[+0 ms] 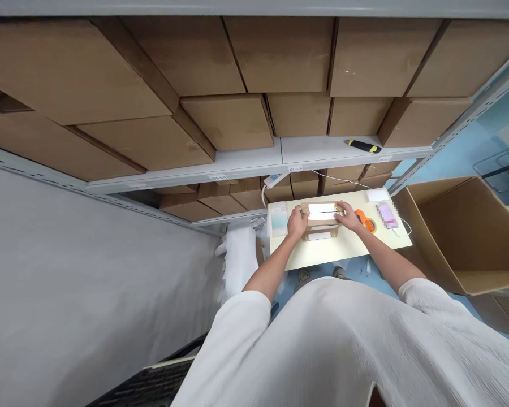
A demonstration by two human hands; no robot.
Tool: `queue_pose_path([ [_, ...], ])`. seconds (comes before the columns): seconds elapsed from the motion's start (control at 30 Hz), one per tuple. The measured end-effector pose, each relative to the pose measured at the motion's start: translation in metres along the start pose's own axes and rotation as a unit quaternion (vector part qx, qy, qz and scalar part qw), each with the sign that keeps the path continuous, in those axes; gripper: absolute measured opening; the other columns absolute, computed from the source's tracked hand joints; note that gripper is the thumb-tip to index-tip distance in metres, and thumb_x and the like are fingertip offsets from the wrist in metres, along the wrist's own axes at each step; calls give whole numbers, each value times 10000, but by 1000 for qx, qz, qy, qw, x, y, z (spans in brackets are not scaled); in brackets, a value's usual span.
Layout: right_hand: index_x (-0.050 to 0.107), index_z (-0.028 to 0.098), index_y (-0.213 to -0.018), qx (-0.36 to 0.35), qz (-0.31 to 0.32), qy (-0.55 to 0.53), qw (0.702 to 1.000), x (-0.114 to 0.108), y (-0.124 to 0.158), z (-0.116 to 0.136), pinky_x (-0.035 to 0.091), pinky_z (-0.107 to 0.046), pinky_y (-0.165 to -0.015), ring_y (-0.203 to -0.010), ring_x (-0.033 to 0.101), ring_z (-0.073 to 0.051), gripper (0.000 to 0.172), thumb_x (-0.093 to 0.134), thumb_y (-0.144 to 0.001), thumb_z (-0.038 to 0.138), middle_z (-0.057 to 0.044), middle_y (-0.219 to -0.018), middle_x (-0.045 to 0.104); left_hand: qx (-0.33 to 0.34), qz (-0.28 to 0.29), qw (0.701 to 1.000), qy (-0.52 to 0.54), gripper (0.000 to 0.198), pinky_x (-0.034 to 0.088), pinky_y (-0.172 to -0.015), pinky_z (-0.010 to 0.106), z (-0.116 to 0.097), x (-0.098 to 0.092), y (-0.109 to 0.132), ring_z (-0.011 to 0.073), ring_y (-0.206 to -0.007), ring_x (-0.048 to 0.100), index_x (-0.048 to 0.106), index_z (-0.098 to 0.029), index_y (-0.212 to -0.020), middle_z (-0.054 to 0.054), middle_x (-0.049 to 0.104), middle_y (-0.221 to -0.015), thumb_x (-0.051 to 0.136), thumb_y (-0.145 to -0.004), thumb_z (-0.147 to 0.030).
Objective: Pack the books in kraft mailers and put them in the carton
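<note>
A small cardboard box (321, 222) with white strips on its upper and front sides rests on a cream table (348, 246). A dark seam line crosses its top. My left hand (297, 223) grips the box's left end, fingers bent over the edge. At the opposite end, my right hand (348, 216) holds it with thumb and fingers. I cannot tell whether this is one box or several stacked together. Just right of my right hand lies an orange tape dispenser (362, 217), with a roll of tape (372, 225) by it.
A phone (387, 215) with a cable and a white block (377, 195) lie at the table's right. A flat pale packet (279, 217) is at its left. Shelves of cartons (227, 121) rise behind, holding a utility knife (363, 146). A large open carton (470, 232) stands right.
</note>
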State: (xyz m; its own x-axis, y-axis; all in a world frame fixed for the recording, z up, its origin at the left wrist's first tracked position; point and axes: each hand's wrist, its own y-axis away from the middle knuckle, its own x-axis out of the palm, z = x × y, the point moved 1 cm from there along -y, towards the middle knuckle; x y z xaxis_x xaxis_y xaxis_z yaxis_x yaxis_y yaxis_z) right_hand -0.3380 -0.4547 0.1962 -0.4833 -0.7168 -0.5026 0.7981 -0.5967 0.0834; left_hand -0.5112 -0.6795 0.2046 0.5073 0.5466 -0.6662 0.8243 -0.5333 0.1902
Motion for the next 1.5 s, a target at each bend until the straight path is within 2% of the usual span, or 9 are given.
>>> queue_pose_path([
  [0.17,683,249,-1435,4,-17,6,1000,6,-9,-19,388,-547,-1347,-1519,547,-338,537,670,-943,463,-151,-1609,606,11,23,1000,0,524,530,-1079,395,11,10,-1,326,-1347,689,534,-234,-1583,171,655,-1574,609,-1109,-445],
  [0.4,713,229,-1396,10,-16,42,999,11,-13,-35,395,-535,-1355,-1533,550,-331,527,663,-882,332,-147,-1592,626,-30,88,996,14,485,527,-1092,389,34,32,-4,326,-1346,701,590,-196,-1536,193,737,-1474,603,-1108,-425],
  [0.53,690,237,-1425,15,3,45,999,13,-9,-42,440,-540,-1324,-1492,586,-327,565,684,-866,323,-138,-1574,644,-17,67,998,-4,558,531,-1137,442,39,38,1,343,-1407,670,523,-164,-1623,228,675,-1558,555,-1110,-379],
  [0.67,682,205,-1434,4,7,49,999,14,-11,-44,444,-527,-1321,-1482,599,-322,563,651,-878,291,-162,-1568,655,132,3,986,-102,570,415,-1289,567,30,39,12,379,-1566,523,522,-204,-1658,207,534,-1714,526,-1095,-292],
  [0.77,698,206,-1426,-9,11,52,999,12,-12,-44,444,-525,-1323,-1493,596,-317,542,623,-893,270,-154,-1568,664,251,57,951,-171,494,386,-1321,578,21,44,22,371,-1557,526,616,-242,-1586,168,587,-1667,530,-1104,-304],
  [0.83,717,210,-1411,-16,14,53,998,10,-11,-44,452,-524,-1318,-1473,617,-314,523,613,-900,259,-148,-1559,674,272,81,937,-205,453,426,-1296,568,18,48,26,374,-1537,545,657,-248,-1541,165,617,-1629,546,-1109,-325],
  [1.0,753,231,-1360,-1,13,30,999,3,-8,-47,513,-513,-1269,-1390,678,-302,479,642,-894,246,-126,-1488,726,277,78,926,-246,436,471,-1273,564,21,53,31,366,-1538,554,675,-224,-1520,178,627,-1616,493,-1128,-289],
  [1.23,763,252,-1278,79,46,-58,994,-6,-12,-53,686,-433,-955,-1135,769,-268,469,672,-822,193,-100,-1337,785,275,65,923,-262,436,446,-1306,571,20,55,33,351,-1541,565,688,-224,-1506,186,646,-1593,476,-1127,-266],
  [1.5,774,253,-1173,79,-6,65,995,-35,-6,-83,613,-440,-1058,-1126,755,-277,351,596,-875,200,-86,-1240,811,244,70,930,-267,436,352,-1361,603,12,52,35,338,-1561,549,699,-253,-1492,183,646,-1600,471,-1120,-251],
])
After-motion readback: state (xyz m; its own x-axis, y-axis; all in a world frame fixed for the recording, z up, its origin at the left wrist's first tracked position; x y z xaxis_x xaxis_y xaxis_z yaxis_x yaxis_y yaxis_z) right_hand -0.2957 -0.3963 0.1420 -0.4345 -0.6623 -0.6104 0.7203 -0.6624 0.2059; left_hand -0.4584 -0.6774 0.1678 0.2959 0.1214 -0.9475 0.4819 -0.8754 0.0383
